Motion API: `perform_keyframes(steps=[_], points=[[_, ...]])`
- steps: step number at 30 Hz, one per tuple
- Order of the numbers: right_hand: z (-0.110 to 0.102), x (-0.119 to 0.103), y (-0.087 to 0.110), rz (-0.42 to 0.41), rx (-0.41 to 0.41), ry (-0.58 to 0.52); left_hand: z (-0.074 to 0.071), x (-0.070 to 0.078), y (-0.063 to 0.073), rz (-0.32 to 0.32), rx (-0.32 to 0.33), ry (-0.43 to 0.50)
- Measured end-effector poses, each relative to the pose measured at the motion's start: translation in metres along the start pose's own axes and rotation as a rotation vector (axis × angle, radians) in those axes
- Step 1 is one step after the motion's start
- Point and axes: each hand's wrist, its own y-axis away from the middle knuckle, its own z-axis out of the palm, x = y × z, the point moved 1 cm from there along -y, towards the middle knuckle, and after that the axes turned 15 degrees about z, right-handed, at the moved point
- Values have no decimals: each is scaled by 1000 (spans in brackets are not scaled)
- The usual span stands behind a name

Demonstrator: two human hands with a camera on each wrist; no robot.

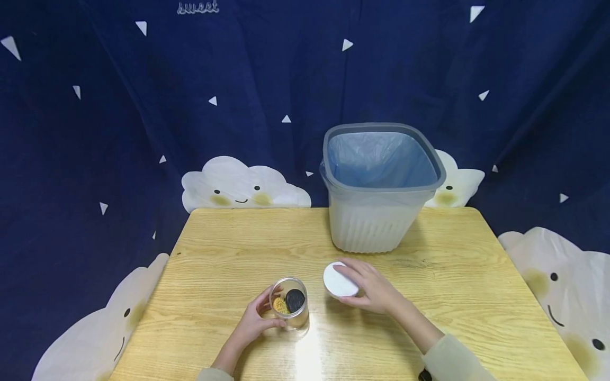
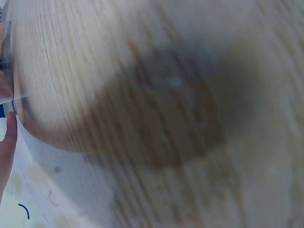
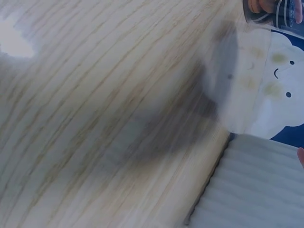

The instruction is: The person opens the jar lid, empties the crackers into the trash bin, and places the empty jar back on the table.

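In the head view my left hand (image 1: 254,320) grips a clear jar (image 1: 300,321) near the table's front, thumb on the near side and fingers round the far left side. Inside lie a black round piece (image 1: 295,300) and a yellow ridged piece (image 1: 280,305); their kind is unclear. To the right, apart from the jar, my right hand (image 1: 374,288) holds a round white lid (image 1: 340,280) by its edge. The left wrist view catches only fingers (image 2: 6,152) and a slice of the jar (image 2: 5,57). In the right wrist view the jar (image 3: 266,19) shows at the top corner.
A pale ribbed bin (image 1: 367,222) with a grey rim and a bag liner stands at the table's back, beyond my right hand. The wooden table (image 1: 229,243) has rounded corners. Behind it hangs a dark blue curtain (image 1: 267,69) with white triangles and clouds.
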Motion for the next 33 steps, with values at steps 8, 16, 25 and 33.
perform_keyframes(steps=[8, 16, 25, 33], points=[[-4, 9, 9, 23, 12, 9, 0, -1, -1, 18, -2, -1], [-9, 18, 16, 42, 38, 22, 0, 2, -2, 24, -2, 5], [-12, 23, 23, 64, 43, 19, 0, 4, -2, 5, -3, 1], [-13, 28, 31, 126, 47, 21, 0, 2, -1, 3, -1, -15]])
